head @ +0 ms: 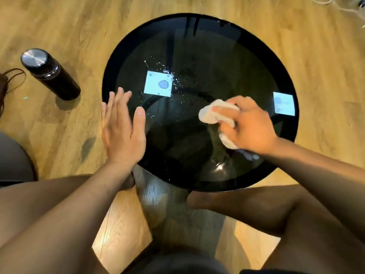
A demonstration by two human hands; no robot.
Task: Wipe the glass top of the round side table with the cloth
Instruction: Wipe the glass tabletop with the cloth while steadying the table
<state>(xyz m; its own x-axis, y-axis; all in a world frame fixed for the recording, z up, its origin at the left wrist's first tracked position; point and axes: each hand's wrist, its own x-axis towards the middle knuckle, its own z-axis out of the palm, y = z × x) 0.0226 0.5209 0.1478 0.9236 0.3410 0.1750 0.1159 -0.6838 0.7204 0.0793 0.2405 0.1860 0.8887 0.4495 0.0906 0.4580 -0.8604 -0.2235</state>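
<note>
The round side table (pixel 199 44) has a dark glass top with a black rim and fills the middle of the view. Water droplets (pixel 173 80) are scattered over the glass left of centre. My right hand (pixel 248 125) grips a crumpled white cloth (pixel 211 113) and presses it on the glass right of centre. At the table's left edge my left hand (pixel 122 125) hovers or rests with straight fingers and holds nothing. Two bright square reflections show on the glass.
A black bottle with a steel cap (pixel 49 73) stands on the wooden floor left of the table. A dark bag with cords (pixel 7 84) lies at the far left edge. My bare knees and feet flank the table's near side.
</note>
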